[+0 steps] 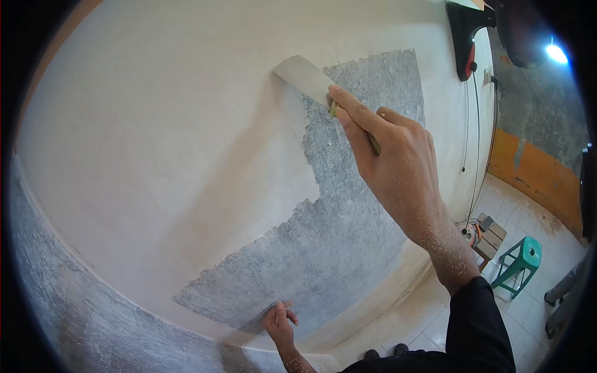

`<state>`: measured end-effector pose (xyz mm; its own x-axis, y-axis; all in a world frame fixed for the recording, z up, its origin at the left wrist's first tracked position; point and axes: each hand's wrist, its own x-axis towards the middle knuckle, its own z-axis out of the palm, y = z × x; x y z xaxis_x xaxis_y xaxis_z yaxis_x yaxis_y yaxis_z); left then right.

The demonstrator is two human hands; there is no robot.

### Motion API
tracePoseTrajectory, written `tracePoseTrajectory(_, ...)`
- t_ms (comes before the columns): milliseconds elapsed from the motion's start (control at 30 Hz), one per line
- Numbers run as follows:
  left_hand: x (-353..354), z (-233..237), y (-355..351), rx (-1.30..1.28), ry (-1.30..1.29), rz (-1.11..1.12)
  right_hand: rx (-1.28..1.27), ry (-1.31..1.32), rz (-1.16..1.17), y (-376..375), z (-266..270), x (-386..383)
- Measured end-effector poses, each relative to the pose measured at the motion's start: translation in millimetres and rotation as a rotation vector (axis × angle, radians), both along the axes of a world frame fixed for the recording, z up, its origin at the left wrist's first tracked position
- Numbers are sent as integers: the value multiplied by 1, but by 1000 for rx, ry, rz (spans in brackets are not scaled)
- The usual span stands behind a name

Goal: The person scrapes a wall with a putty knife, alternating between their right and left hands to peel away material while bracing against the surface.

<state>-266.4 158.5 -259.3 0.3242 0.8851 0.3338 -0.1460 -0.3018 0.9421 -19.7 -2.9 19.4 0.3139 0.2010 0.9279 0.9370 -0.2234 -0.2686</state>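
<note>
My right hand (398, 161) grips the handle of a scraper (305, 76), fingers wrapped round it, with the index finger stretched toward the blade. The wide metal blade lies at the upper left border of a rough grey patch (348, 180), where it meets the smooth cream wall coating (155, 143). Pale dust and flakes cover my right hand and wrist. Low on the wall, my left hand (281, 320) is near the lower edge of the grey patch, its fingers curled together; whether anything is between them is too small to tell.
A green stool (530, 252) stands on the tiled floor (441, 326) at the right, beside boxes (491, 238). Cables (476, 124) hang along the wall below a black-and-red fixture (463, 43). Another person's legs (566, 289) show at the right edge. Orange-and-grey wall stands behind.
</note>
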Motion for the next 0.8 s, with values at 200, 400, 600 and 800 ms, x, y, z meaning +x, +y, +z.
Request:
tracePoseTrajectory(200, 0, 3, -2, -4, 29, 11, -18, 31, -40, 1, -31, -3)
tracePoseTrajectory(400, -1, 1, -2, -35, 34, 16, -81, 25, -5, -8, -64, 10)
tracePoseTrajectory(600, -4, 0, 0, 8, 93, -8, -94, -46, -31, -3, -61, 1)
tracePoseTrajectory(800, -7, 0, 2, 13, 101, -54, -160, -41, 30, -3, -77, 1)
